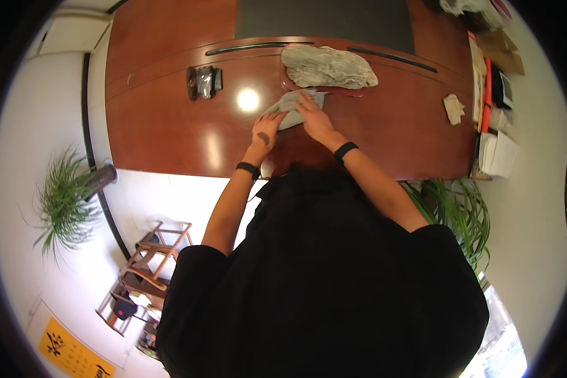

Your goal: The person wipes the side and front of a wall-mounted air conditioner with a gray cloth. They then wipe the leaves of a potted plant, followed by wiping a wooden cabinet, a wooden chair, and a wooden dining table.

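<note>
A light grey cloth (293, 109) lies folded on the brown wooden table in front of me. At its left edge, my left hand (266, 131) has its fingers closed over the fabric; the thumb's grip is hard to make out. My right hand (315, 121) rests on the cloth's upper right part, fingers apart and pressing from above. Just beyond the cloth sits a rough grey stone (328, 67) on a reddish base (345, 92). The cloth's far edge comes close to that base; whether they touch is unclear.
Several small dark objects (205, 82) stand left on the table (170, 137). A crumpled pale tissue or cloth (453, 109) lies near its right end, beside boxes and papers (497, 153). Black inlaid strips (392, 59) cross the far part. Leafy plants (453, 217) flank the table.
</note>
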`<state>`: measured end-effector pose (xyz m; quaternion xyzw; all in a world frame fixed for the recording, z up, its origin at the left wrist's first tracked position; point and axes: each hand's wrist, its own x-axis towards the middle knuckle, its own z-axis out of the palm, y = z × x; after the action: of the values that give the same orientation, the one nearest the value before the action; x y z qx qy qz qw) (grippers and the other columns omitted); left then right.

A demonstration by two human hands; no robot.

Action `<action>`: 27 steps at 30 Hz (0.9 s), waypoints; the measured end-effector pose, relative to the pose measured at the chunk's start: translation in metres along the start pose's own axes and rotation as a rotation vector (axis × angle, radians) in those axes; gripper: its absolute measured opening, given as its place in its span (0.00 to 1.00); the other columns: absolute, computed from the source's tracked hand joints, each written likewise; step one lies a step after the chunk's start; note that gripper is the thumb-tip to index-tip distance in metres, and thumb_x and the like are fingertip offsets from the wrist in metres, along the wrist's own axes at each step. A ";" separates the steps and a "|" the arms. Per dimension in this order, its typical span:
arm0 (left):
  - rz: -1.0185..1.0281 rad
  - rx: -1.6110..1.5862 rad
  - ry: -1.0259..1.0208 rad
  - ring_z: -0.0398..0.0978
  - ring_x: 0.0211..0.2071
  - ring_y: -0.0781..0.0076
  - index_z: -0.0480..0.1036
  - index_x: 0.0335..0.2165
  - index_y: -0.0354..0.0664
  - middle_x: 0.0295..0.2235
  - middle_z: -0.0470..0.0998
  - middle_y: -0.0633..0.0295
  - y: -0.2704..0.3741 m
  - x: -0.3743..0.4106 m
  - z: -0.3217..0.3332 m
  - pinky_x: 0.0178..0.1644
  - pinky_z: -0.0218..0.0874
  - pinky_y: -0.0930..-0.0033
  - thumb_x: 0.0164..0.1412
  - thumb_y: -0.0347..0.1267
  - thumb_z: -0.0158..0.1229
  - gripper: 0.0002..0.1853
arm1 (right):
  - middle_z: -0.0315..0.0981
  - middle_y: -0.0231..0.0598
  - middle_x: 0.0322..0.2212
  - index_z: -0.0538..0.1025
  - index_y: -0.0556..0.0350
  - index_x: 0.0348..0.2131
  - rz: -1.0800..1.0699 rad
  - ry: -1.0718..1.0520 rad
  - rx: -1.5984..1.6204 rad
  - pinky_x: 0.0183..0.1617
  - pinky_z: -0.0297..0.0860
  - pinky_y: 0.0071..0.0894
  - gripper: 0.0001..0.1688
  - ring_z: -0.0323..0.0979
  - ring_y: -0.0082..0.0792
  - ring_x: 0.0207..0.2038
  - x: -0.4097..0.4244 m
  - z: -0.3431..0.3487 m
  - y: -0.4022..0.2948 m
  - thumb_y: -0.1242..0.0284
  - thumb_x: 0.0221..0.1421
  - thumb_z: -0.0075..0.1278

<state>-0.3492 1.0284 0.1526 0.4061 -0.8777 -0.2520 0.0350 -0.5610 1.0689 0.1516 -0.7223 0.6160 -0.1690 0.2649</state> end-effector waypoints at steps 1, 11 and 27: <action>-0.047 -0.039 -0.024 0.68 0.54 0.57 0.69 0.54 0.49 0.53 0.72 0.58 -0.006 -0.009 0.005 0.58 0.58 0.56 0.44 0.21 0.59 0.34 | 0.48 0.45 0.66 0.63 0.56 0.60 -0.010 -0.079 0.014 0.65 0.60 0.42 0.40 0.47 0.49 0.68 0.000 0.011 0.000 0.85 0.45 0.50; -0.092 -0.128 -0.254 0.60 0.59 0.38 0.61 0.61 0.47 0.61 0.57 0.38 -0.008 -0.040 0.061 0.62 0.56 0.53 0.49 0.22 0.55 0.38 | 0.61 0.43 0.59 0.73 0.50 0.50 0.039 -0.244 -0.066 0.59 0.66 0.48 0.27 0.57 0.49 0.63 -0.045 0.031 0.027 0.77 0.47 0.53; -0.035 0.068 -0.461 0.46 0.68 0.51 0.50 0.66 0.51 0.68 0.41 0.47 0.232 0.006 0.154 0.68 0.41 0.46 0.54 0.24 0.51 0.41 | 0.33 0.47 0.69 0.56 0.27 0.66 0.274 -0.426 -0.265 0.64 0.56 0.61 0.43 0.40 0.65 0.68 -0.237 -0.047 0.182 0.50 0.55 0.53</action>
<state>-0.5555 1.2136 0.1264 0.3540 -0.8633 -0.3088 -0.1843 -0.7773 1.2741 0.1008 -0.6800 0.6550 0.1057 0.3121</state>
